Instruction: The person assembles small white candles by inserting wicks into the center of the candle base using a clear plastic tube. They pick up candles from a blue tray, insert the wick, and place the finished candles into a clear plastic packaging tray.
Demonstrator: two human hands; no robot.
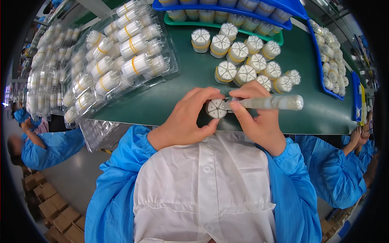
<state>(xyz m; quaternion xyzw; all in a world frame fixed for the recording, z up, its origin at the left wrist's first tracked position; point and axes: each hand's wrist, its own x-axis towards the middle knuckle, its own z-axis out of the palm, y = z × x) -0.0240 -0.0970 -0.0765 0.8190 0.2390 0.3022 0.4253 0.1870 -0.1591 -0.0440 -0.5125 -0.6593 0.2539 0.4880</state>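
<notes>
Near the table's front edge, my left hand (184, 117) is closed around a short white cylinder (216, 108), thumb and index finger on its sides. The cylinder's top faces up and is split into wedge-shaped segments with small metal points. My right hand (259, 111) grips a tool with a thick, pale translucent handle (279, 102), which points to the right. The tool's metallic end (227, 106) meets the cylinder's right side; its exact shape is partly hidden by my fingers. Just beyond my right hand stand several similar cylinders (225, 71), banded in yellow.
Clear plastic trays (172, 67) of banded white cylinders are stacked at left. Blue (227, 9) and green (279, 39) bins of cylinders stand at the back. A blue tray (324, 87) of white parts lies at right. Co-workers in blue sleeves (52, 148) sit on both sides.
</notes>
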